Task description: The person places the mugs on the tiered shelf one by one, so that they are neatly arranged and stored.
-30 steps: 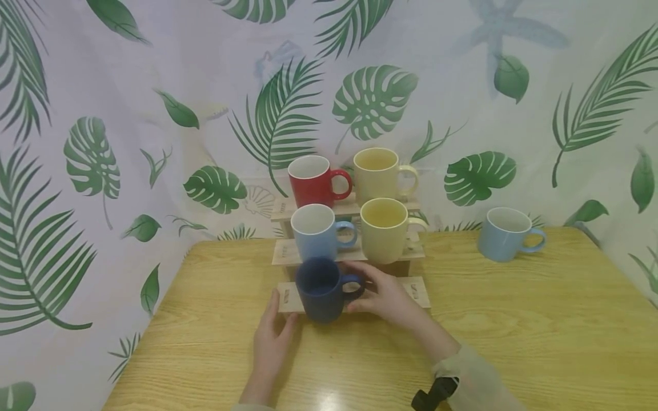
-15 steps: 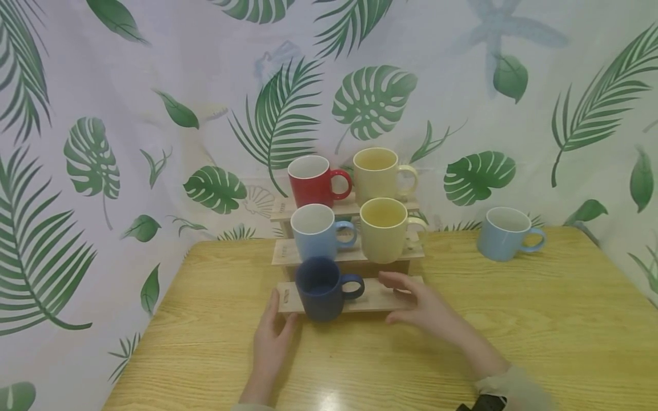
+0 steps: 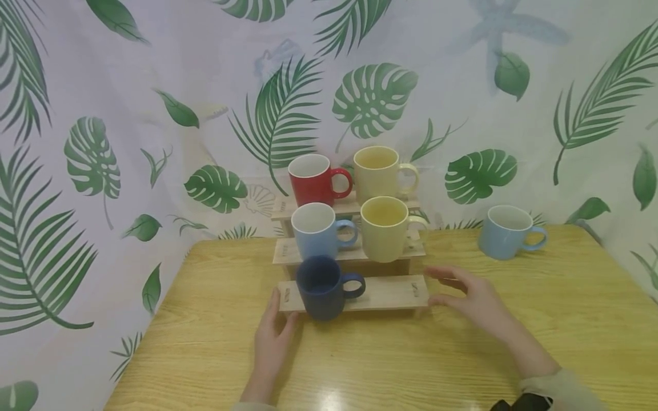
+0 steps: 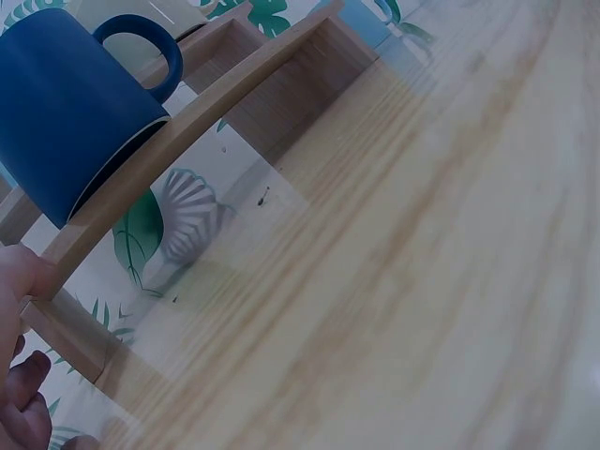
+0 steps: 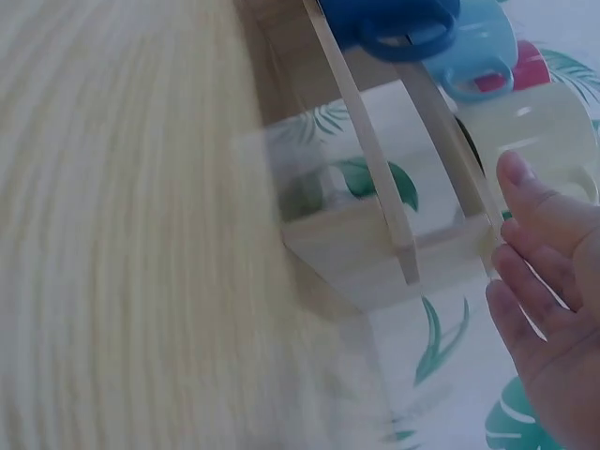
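Note:
My left hand (image 3: pixel 271 337) holds the left front corner of a stepped wooden stand (image 3: pixel 390 292), its fingers at the side and thumb near the front edge. On the lowest step's left half stands a dark blue mug (image 3: pixel 321 294), handle to the right; the left wrist view shows the mug (image 4: pixel 75 103) upright on the board. My right hand (image 3: pixel 478 297) is open beside the stand's right end, fingertips close to it, holding nothing. On the middle step are a light blue mug (image 3: pixel 315 237) and a yellow mug (image 3: pixel 382 234).
A red mug (image 3: pixel 311 185) and another yellow mug (image 3: pixel 375 177) stand on the top step. A second light blue mug (image 3: pixel 501 237) stands on the wooden table (image 3: pixel 205 342) at the back right. Behind rises a leaf-patterned cloth (image 3: pixel 154 68).
My right hand has let go of the dark blue mug's handle and moved right, to the stand's right end. The mug stays on the lowest step, and my left hand has not moved.

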Tool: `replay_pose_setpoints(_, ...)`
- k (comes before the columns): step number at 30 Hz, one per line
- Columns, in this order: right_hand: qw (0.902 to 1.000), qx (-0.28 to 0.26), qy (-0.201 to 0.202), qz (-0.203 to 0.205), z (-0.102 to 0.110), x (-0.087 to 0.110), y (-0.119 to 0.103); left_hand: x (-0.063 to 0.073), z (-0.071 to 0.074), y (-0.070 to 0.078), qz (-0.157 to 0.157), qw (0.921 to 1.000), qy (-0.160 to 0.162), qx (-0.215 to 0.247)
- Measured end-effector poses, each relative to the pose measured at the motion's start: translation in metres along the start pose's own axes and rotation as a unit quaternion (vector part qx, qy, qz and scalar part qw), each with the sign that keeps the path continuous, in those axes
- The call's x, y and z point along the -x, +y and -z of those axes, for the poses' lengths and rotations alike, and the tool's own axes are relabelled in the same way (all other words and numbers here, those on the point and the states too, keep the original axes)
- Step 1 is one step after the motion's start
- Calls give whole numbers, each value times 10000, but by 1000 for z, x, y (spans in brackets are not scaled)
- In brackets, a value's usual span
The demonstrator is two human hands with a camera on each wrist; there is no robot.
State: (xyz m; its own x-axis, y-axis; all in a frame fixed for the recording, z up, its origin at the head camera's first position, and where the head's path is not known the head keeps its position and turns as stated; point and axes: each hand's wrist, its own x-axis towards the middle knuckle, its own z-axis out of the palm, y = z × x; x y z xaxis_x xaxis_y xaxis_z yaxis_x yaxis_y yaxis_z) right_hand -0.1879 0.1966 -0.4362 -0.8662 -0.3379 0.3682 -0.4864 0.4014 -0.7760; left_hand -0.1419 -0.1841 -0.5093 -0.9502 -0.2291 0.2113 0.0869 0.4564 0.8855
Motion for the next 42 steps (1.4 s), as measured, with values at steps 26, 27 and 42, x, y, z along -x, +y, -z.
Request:
replay_pose_setpoints(26, 9628, 2325, 927, -1022, 107, -41, 68, -1, 0, 0, -19, 10000, 49, 28)
replay_pose_setpoints(27, 9613, 2371, 929, -1054, 110, -41, 72, -1, 0, 0, -31, 10000, 51, 46)
replay_pose_setpoints(42, 9495, 2544, 1367, -1224, 118, -32, 114, -2, 1, -3, -151, 9998, 31, 124)
